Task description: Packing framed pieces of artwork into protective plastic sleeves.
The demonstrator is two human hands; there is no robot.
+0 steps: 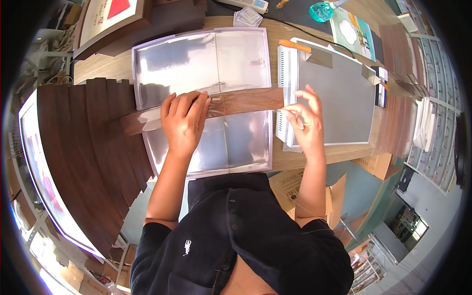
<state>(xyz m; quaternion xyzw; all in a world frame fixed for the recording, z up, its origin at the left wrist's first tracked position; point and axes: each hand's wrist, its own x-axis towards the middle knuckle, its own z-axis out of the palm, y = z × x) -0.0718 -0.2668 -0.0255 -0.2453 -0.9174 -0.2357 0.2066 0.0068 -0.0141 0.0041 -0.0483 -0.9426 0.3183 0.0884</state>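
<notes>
A long brown wooden strip (248, 103) lies crosswise over a shallow tray lined with shiny, clear-looking sheet (246, 54). My left hand (184, 120) is closed over the strip left of its middle, fingers bent across it. Beside those fingertips, something thin, crinkled and shiny (212, 104) shows on the wood; its kind is unclear. At the strip's right end, my right hand (309, 120) is closed in a pinch, thumb and forefinger tips together, the other fingers raised. Whatever sits in that pinch is too small to make out.
Right of the tray stands a grey flat plate in a white vented housing (339, 98), with an orange-handled scraper (295, 46) on its far left corner. Stacked dark brown strips (88, 147) fill the left. A teal bottle (321, 12) stands at the back; a cardboard box (287, 189) sits below.
</notes>
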